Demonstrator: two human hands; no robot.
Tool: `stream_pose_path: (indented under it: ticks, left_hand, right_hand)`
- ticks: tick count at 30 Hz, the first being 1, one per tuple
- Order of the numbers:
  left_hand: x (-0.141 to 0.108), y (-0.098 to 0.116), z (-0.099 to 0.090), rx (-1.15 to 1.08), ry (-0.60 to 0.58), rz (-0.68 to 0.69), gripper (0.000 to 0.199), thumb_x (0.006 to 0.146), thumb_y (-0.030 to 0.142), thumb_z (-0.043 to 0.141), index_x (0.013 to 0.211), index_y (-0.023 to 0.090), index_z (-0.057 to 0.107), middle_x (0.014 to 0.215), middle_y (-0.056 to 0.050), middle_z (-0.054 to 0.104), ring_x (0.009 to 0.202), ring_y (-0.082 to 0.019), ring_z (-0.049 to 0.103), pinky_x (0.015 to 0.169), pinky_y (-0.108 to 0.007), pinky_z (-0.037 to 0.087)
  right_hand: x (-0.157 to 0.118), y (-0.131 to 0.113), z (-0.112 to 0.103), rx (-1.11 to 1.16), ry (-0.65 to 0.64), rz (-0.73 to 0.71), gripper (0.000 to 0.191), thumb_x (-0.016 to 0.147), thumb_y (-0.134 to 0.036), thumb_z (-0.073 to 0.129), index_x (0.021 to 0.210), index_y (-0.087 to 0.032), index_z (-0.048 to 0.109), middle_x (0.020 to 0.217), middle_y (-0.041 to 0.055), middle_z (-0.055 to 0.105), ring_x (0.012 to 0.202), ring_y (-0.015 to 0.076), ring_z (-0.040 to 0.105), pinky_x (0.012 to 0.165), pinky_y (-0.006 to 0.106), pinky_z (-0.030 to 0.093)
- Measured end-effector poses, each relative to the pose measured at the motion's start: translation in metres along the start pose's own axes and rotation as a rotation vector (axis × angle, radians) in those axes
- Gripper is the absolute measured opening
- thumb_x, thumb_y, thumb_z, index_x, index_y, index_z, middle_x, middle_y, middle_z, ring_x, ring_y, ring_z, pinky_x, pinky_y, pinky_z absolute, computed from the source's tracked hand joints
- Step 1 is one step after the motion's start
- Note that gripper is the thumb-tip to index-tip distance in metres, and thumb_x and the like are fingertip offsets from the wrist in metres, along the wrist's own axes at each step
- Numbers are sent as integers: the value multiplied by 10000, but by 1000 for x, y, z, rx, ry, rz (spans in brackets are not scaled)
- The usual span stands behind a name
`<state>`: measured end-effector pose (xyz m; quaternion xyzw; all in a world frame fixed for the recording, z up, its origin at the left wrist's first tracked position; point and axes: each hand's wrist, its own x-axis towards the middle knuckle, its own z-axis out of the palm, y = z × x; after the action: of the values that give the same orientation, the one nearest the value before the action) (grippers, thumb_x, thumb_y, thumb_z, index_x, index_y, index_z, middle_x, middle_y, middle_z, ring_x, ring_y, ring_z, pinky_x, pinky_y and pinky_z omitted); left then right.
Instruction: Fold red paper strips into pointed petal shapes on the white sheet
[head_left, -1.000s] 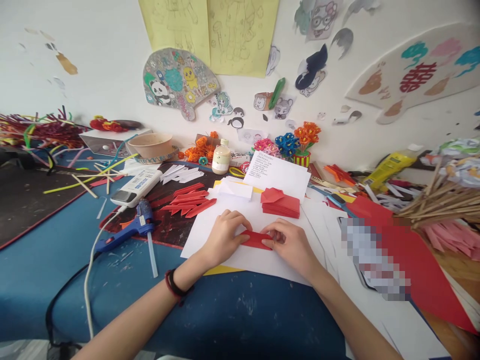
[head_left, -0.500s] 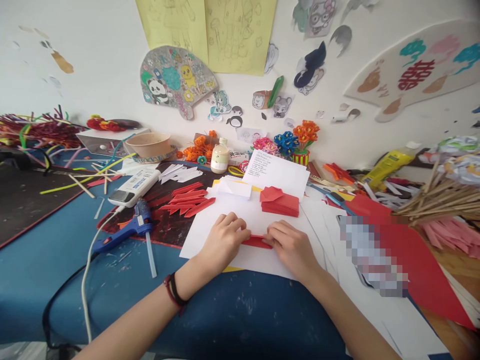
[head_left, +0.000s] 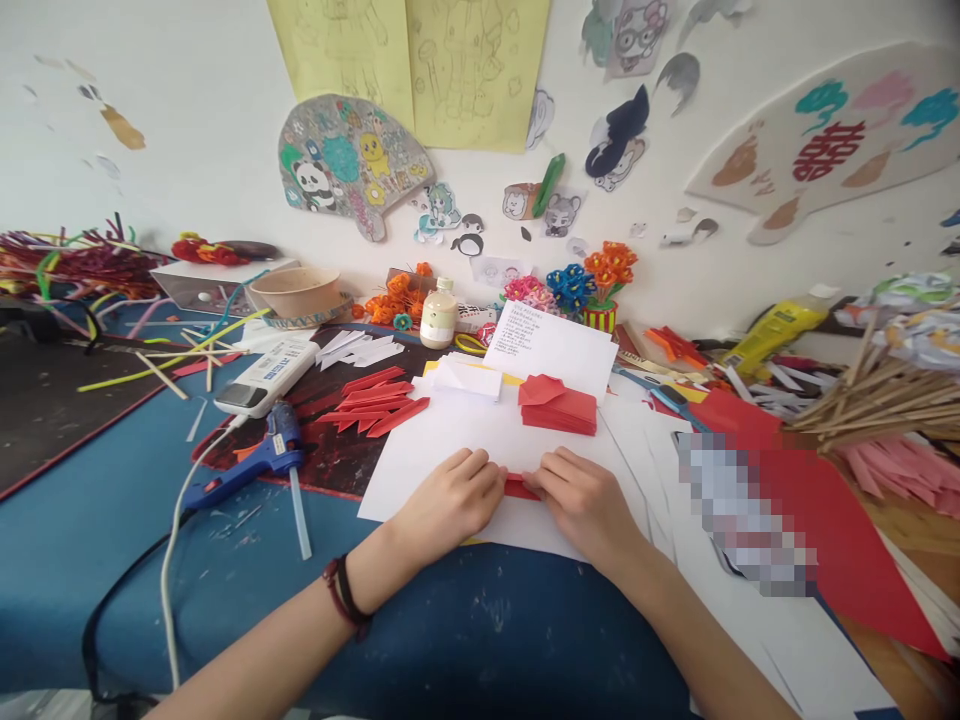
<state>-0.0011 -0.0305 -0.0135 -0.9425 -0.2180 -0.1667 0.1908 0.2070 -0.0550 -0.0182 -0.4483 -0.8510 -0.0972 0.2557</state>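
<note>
A folded strip of red paper (head_left: 520,487) lies between my hands, low over a white sheet (head_left: 420,470). My left hand (head_left: 466,497) pinches its left end, fingers curled. At the right end, the fingertips of my right hand (head_left: 577,497) are closed on the same paper. Both hands cover parts of the strip. Just beyond sits a stack of red paper (head_left: 559,410) with a folded piece on top. Folded white paper (head_left: 466,380) rests left of that stack. Several pointed red paper pieces (head_left: 379,400) are heaped farther left.
A blue glue gun (head_left: 247,470) with its cord and a white power strip (head_left: 270,378) lie on the left. Behind stand a small bottle (head_left: 439,318) and a card with writing (head_left: 551,345). On the right are a blurred phone-like object (head_left: 742,510) and wooden sticks (head_left: 855,390).
My left hand has shifted slightly right and down, and its fingers now cover more of the red paper. My right fingers have curled a little more over their end.
</note>
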Motion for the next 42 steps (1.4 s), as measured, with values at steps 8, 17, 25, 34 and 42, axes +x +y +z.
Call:
stream_pose_path:
  ticks: [8, 17, 25, 34, 42]
  left_hand:
    - [0, 0, 2, -59, -19, 2, 225, 965, 81, 330, 948, 121, 551, 767, -69, 541, 735, -199, 478, 619, -349, 380]
    - [0, -1, 2, -76, -14, -31, 199, 960, 94, 373, 889, 129, 556, 746, -49, 523, 737, -192, 460, 667, -345, 377]
    - [0, -1, 3, -60, -23, -46, 178, 949, 91, 407, 854, 139, 550, 746, -38, 519, 748, -188, 454, 697, -344, 366]
    - [0, -1, 0, -32, -47, -91, 177, 951, 99, 418, 853, 154, 555, 750, -27, 552, 791, -191, 479, 765, -368, 340]
    - [-4, 2, -4, 5, -66, -134, 160, 941, 106, 439, 973, 153, 589, 818, -33, 609, 834, -202, 513, 823, -399, 329]
  right_hand:
    - [3, -6, -8, 5, -1, 3, 203, 933, -246, 532, 832, -193, 701, 728, 39, 633, 723, 163, 534, 622, 301, 374]
    - [2, -13, 0, 8, 9, 62, 262, 949, -183, 485, 798, -192, 699, 677, 30, 585, 676, 145, 507, 587, 289, 367]
    - [-2, -15, 3, -43, -17, 60, 282, 957, -155, 451, 780, -180, 669, 639, 17, 515, 647, 141, 443, 581, 298, 331]
    - [-4, -18, 5, -70, -22, 57, 282, 952, -126, 444, 760, -168, 645, 643, 15, 512, 648, 143, 426, 589, 301, 321]
    - [-8, -25, 5, -130, 26, 111, 178, 926, -147, 524, 877, -169, 694, 629, 4, 540, 641, 146, 464, 595, 307, 310]
